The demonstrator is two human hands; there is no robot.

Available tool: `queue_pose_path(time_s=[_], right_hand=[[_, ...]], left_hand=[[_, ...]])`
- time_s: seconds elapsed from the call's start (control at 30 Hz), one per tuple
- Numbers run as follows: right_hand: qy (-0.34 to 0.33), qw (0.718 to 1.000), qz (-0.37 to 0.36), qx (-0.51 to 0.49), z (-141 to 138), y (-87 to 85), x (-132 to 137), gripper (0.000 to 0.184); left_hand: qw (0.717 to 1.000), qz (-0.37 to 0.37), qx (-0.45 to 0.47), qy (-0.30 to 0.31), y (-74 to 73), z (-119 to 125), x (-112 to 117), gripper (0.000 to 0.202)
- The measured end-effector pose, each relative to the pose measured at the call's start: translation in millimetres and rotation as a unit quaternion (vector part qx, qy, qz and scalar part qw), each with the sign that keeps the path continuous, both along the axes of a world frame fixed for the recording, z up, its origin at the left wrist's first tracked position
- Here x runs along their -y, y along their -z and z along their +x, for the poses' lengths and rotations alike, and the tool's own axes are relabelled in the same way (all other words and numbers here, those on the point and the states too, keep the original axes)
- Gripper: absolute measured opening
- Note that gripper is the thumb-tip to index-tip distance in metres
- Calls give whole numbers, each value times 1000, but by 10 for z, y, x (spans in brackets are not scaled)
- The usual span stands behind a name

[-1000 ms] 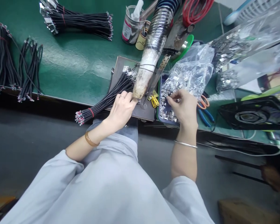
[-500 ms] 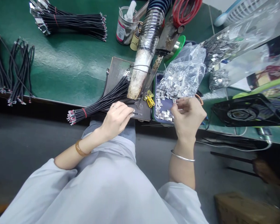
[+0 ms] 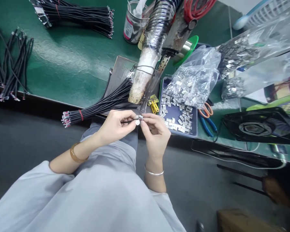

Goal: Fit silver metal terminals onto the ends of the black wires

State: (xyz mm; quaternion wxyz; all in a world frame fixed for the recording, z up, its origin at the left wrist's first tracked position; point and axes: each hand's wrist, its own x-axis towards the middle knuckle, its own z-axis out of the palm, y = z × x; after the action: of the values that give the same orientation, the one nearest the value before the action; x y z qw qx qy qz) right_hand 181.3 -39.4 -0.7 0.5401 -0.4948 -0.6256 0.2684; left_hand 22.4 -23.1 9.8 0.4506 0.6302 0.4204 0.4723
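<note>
Pinching a wire (image 3: pixel 125 121) in the left hand (image 3: pixel 116 125), right hand (image 3: pixel 154 132) pinching a clip (image 3: pixel 139 117); keep both aligned off the bench (image 3: pixel 70 71) edge.

- Bright, even light from overhead fills the upper frame; the green matte work surface (image 3: pixel 70 64) shows a pale, broad sheen at upper left.
- Strong glare breaks up the clear plastic bags of small metal clips (image 3: pixel 195 80) and the foil-wrapped silver duct (image 3: pixel 157 25) at top centre.
- The dark grey floor (image 3: pixel 26 138) under the surface's edge lies in dim shadow.
- Wide-angle bending curves the surface's edge; the corners stretch and smear.
- Soft blur at lower right and far right; the centre is fairly sharp.
</note>
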Motion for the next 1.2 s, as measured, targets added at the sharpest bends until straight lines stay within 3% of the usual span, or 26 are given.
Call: queue_pose_path(time_s=[0.33,0.6,0.67,0.83,1.07,1.2], right_hand=[[-19,999,-20,-36,0,56,-9,5],[33,990,62,119,13,-1,30,9],[20,995,37,86,11,8,20,8],[-23,999,-30,-34,-27,61,-14,7],[48,995,54,63,-74,50,27,6],[94,991,89,25,-46,56,43,9]], left_hand=[[998,26,-48,16,-20,-20,-5,14],[984,124,-123,23,71,-54,-23,18],[988,99,-113,30,55,-62,-23,18],[995,-64,-11,80,-31,-94,-33,20],[982,-150,100,50,-19,-49,-36,13],[973,-178,146,12,-17,19,-57,14]])
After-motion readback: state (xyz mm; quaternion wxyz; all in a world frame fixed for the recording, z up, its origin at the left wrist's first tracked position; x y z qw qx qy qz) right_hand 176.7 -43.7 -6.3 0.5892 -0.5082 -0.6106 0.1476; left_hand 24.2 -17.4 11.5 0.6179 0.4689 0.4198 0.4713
